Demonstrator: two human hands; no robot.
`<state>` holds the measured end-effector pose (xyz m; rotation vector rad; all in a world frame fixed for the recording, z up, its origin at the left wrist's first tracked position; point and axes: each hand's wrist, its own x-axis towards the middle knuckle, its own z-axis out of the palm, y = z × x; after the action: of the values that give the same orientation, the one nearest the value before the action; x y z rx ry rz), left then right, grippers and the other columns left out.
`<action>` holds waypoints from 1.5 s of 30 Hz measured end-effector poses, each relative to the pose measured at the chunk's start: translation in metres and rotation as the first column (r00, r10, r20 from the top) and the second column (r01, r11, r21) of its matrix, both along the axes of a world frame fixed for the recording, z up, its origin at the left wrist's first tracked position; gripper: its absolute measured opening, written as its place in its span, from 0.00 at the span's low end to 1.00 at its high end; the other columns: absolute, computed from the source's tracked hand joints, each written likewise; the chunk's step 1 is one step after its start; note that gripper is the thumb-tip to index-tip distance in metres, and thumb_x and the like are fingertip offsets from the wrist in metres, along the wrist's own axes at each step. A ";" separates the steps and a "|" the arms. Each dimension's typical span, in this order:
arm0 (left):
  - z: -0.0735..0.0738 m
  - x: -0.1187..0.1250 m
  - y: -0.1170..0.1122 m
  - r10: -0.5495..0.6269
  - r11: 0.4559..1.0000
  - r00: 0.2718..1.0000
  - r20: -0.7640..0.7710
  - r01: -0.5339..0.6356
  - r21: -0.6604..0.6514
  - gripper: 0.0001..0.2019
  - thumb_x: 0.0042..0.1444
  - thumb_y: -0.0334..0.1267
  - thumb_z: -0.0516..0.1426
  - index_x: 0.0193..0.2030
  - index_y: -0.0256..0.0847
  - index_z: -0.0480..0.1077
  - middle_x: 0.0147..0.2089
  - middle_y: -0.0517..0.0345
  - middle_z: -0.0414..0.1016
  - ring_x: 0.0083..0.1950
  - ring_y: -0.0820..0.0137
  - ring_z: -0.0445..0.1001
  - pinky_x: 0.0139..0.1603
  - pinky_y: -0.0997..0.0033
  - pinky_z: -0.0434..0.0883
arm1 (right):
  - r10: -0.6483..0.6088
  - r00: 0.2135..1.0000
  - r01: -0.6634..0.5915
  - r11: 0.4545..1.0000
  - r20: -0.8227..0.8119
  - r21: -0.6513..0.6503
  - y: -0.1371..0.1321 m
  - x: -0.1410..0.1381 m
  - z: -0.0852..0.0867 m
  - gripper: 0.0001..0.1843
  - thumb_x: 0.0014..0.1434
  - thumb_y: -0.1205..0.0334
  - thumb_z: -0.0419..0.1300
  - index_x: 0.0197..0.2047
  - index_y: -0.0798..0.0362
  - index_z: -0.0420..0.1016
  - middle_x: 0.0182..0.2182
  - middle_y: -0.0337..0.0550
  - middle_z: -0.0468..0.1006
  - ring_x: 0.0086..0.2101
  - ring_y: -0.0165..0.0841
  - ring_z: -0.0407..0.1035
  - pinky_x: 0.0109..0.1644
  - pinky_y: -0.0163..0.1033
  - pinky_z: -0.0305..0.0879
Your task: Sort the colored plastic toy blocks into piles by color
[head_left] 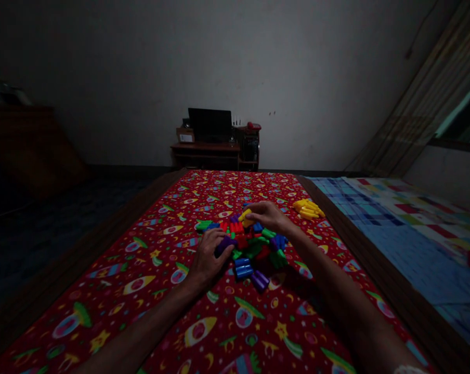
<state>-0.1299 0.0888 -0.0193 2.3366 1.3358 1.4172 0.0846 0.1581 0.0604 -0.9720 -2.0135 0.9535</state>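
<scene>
My right hand (270, 215) pinches a yellow toy block (245, 216) just above the far side of a mixed pile of plastic blocks. My left hand (211, 253) curls round a purple block (226, 245) at the pile's left edge. Among the pile are red blocks (236, 227), green blocks (278, 258) and blue ones. Closest to me lie a blue block (243, 268) and another purple block (260, 280). Off to the right, apart from the mix, sits a heap of yellow blocks (309, 209).
A red cloth printed with rockets (199, 332) covers the surface under the blocks. Beyond its far end stands a desk (206, 147) with a dark monitor (210, 124). Blue checked bedding (406, 259) lies to the right, and a wooden cabinet (24, 150) stands at left.
</scene>
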 end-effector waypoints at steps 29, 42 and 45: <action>0.002 0.001 -0.008 0.072 0.982 0.997 -0.021 -0.074 -0.175 0.16 0.65 0.41 0.47 0.56 0.43 0.64 0.51 0.50 0.72 0.55 0.61 0.71 0.58 0.53 0.69 | -0.856 0.395 0.747 0.511 0.334 0.425 0.042 0.175 -0.033 0.19 0.59 0.62 0.54 0.47 0.61 0.80 0.43 0.58 0.81 0.44 0.42 0.74 0.48 0.41 0.66; 0.000 -0.010 0.002 0.198 0.980 0.980 0.007 -0.198 0.022 0.19 0.66 0.39 0.43 0.60 0.41 0.60 0.60 0.46 0.65 0.63 0.59 0.61 0.66 0.47 0.59 | -0.407 0.907 0.370 0.893 0.107 0.257 0.038 0.062 -0.037 0.26 0.65 0.45 0.45 0.46 0.53 0.79 0.47 0.46 0.79 0.51 0.39 0.70 0.56 0.43 0.63; -0.005 -0.027 0.018 0.269 0.963 0.962 0.048 -0.268 -0.010 0.20 0.65 0.40 0.43 0.62 0.40 0.59 0.63 0.45 0.63 0.67 0.58 0.57 0.69 0.46 0.55 | -0.391 0.914 0.377 0.918 0.110 0.126 0.050 0.052 -0.053 0.29 0.66 0.42 0.42 0.52 0.50 0.76 0.56 0.47 0.74 0.60 0.38 0.62 0.64 0.47 0.55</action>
<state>-0.1567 0.1064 -0.0241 2.1660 1.6919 1.5275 0.1367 0.2085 0.0075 -1.3419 -1.8566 0.5775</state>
